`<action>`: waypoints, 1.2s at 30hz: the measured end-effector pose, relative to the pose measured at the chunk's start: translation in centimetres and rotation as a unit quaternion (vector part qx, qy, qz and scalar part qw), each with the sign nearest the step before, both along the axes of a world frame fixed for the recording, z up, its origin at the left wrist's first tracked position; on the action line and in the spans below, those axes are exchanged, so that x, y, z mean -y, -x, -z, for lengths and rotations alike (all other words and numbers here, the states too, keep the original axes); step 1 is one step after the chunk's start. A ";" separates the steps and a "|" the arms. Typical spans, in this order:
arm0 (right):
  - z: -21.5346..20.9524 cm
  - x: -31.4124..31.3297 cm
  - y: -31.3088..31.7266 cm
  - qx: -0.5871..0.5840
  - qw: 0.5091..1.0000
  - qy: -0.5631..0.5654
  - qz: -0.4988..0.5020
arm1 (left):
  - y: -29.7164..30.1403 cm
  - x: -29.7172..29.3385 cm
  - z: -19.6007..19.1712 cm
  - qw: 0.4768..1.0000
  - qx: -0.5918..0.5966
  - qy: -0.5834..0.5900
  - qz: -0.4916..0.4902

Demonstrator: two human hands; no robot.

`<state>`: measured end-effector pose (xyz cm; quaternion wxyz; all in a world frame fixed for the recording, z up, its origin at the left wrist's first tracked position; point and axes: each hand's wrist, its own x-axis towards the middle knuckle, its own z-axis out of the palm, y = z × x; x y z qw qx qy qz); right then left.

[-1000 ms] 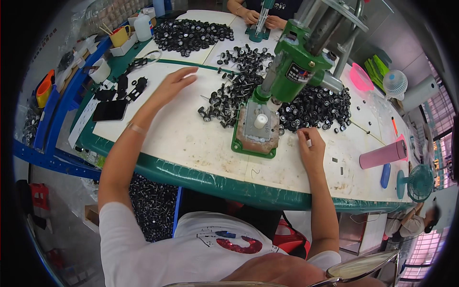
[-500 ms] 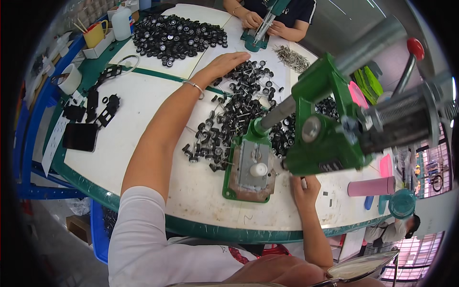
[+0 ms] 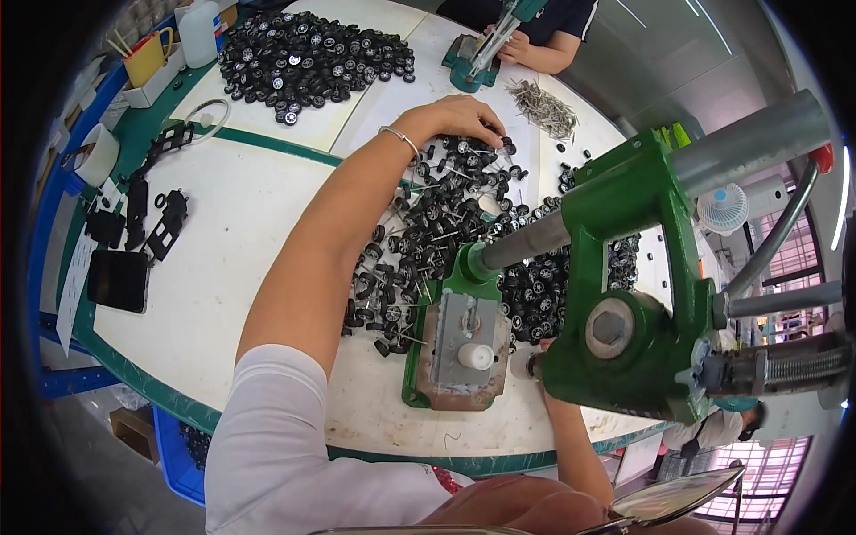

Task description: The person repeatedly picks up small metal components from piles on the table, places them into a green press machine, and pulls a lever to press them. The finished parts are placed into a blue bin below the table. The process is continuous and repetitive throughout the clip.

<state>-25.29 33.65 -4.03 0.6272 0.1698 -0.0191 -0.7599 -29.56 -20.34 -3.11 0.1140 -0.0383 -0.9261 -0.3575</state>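
My left hand [image 3: 459,116], a bracelet on its wrist, reaches far across the white table [image 3: 241,267]. It lies palm down with curled fingers on the far edge of a pile of small black wheels on axles [image 3: 428,232]; what the fingers hold is hidden. A green hand press [image 3: 624,267] stands close in front of me. Its base [image 3: 464,357] carries a white peg. My right hand [image 3: 542,352] is mostly hidden behind the press body, just right of the base, pinching a small dark wheel part.
A larger heap of black wheels [image 3: 312,53] lies at the far side. A co-worker's hands work a second green press [image 3: 481,53] beside a heap of metal pins [image 3: 544,107]. Black chassis parts [image 3: 165,223] and a dark phone [image 3: 118,281] lie left. A blue crate [image 3: 183,446] sits below.
My view has come lower and closer to the press. My left hand has stretched farther across the wheel pile and curled its fingers. My right hand has moved in beside the press base.
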 end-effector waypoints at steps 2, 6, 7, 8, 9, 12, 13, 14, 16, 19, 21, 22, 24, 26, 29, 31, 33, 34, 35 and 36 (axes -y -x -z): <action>0.2 2.1 -0.4 0.463 0.874 0.143 -0.044 | -0.6 -0.4 0.2 0.998 -0.021 -0.050 0.023; -1.5 7.8 -4.2 0.909 -0.151 0.373 -0.109 | -4.8 -0.4 -0.8 0.988 0.045 -0.140 0.044; -1.3 8.0 -4.3 0.897 -0.183 0.382 -0.127 | -5.7 -0.5 -0.9 0.990 0.041 -0.130 0.043; -1.2 8.3 -4.6 0.884 -0.215 0.389 -0.144 | -6.9 -0.7 -0.9 0.991 0.037 -0.121 0.042; -2.0 8.4 -4.6 0.875 -0.265 0.386 -0.126 | -8.2 -0.9 -0.9 0.992 0.033 -0.112 0.039; -2.2 8.9 -4.8 0.869 -0.238 0.414 -0.126 | -12.4 -2.4 -1.1 0.987 0.026 -0.159 0.005; -2.5 9.2 -5.1 0.866 -0.251 0.411 -0.137 | -14.0 -2.9 -1.3 0.984 0.029 -0.174 -0.014; -2.6 9.3 -5.2 0.873 -0.245 0.401 -0.134 | -15.1 -3.1 -0.8 0.983 0.030 -0.177 -0.045; -2.5 9.2 -5.1 0.867 -0.263 0.402 -0.135 | -17.5 -4.0 -0.3 0.975 0.009 -0.208 -0.079; -2.0 8.9 -4.7 0.873 -0.245 0.394 -0.149 | -20.0 -6.1 -0.7 0.953 0.000 -0.272 -0.130; -2.5 8.9 -5.0 0.880 -0.238 0.381 -0.152 | -21.4 -7.7 -1.3 0.929 -0.005 -0.329 -0.170; -2.4 8.8 -5.1 0.881 -0.239 0.377 -0.155 | -22.3 -8.9 -1.8 0.915 -0.009 -0.362 -0.179; -2.4 8.9 -5.2 0.888 -0.227 0.367 -0.161 | -22.8 -9.6 -1.1 0.918 -0.045 -0.343 -0.192; -2.3 8.8 -5.5 0.895 -0.211 0.358 -0.163 | -23.5 -10.5 -0.8 0.908 -0.061 -0.348 -0.223; -2.0 8.5 -5.3 0.900 -0.184 0.355 -0.174 | -24.2 -12.1 -1.2 0.919 -0.099 -0.292 -0.247; -2.2 8.4 -5.4 0.901 -0.177 0.354 -0.180 | -24.8 -13.1 -1.3 0.917 -0.092 -0.305 -0.242; -2.1 8.2 -5.4 0.904 -0.173 0.350 -0.176 | -25.0 -13.7 -1.0 0.916 -0.094 -0.308 -0.240; -2.2 8.1 -5.4 0.906 -0.171 0.347 -0.174 | -25.1 -14.2 -1.4 0.930 -0.075 -0.265 -0.242; -2.2 8.1 -5.4 0.908 -0.168 0.343 -0.172 | -25.0 -14.6 -1.8 0.935 -0.075 -0.247 -0.242; -2.1 8.0 -5.4 0.908 -0.169 0.342 -0.173 | -24.8 -14.9 -2.1 0.940 -0.075 -0.229 -0.243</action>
